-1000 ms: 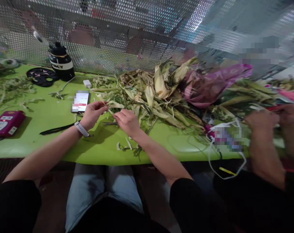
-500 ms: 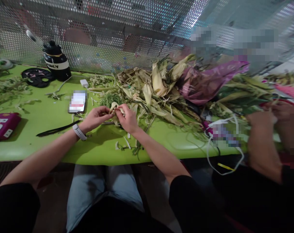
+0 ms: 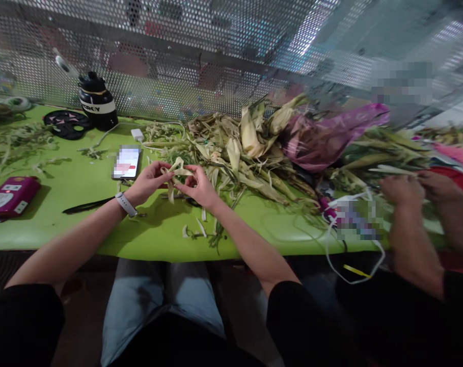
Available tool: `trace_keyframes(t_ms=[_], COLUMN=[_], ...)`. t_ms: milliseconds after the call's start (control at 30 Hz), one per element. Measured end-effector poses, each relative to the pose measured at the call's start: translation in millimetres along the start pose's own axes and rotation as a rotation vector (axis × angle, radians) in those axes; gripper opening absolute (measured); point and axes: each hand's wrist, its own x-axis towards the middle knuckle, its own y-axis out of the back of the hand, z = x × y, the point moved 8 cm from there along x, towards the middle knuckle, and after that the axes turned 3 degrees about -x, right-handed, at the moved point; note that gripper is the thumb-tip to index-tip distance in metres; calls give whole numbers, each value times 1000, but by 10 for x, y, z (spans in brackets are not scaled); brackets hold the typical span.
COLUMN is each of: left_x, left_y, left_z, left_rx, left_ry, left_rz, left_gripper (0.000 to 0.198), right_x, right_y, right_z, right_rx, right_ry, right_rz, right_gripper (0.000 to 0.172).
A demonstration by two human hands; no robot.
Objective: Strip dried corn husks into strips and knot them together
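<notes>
A pale strip of corn husk [image 3: 176, 169] is looped between both my hands above the green table [image 3: 55, 204]. My left hand [image 3: 149, 181], with a white watch on its wrist, pinches one end. My right hand [image 3: 199, 186] pinches the other end, and a loose tail of the strip hangs down between them. A big heap of corn husks and cobs [image 3: 246, 148] lies just behind my hands. Small husk scraps [image 3: 198, 229] lie on the table below them.
A phone [image 3: 126, 162] and a black strap [image 3: 86, 205] lie left of my hands, with a magenta box [image 3: 10, 195], black jar [image 3: 97, 106] and black disc [image 3: 67, 124] farther left. Another person's hands [image 3: 418, 189] work husks at the right, by a purple bag [image 3: 326, 136]. Perforated metal stands behind.
My hands came together on the husk strip, then lifted a little and drew apart, so the strip now forms a loop between them. The other person's hands shifted slightly.
</notes>
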Motion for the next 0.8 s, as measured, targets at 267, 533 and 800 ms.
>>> trace_keyframes(t_ms=[267,533,800], left_x=[28,40,48], left_y=[182,247,232], left_z=[43,-49,1], left_rx=[-175,-322,-63], left_ry=[-26,65,-64], left_rz=[173,220,232], left_gripper=[39,35,26], right_x=[-88,-118,-138], right_y=[42,-6,85], right_z=[-150,-60,1], right_rx=[-105,188,189], right_ry=[55,-102,-142], right_rz=[29,100,200], right_gripper=[89,98,88])
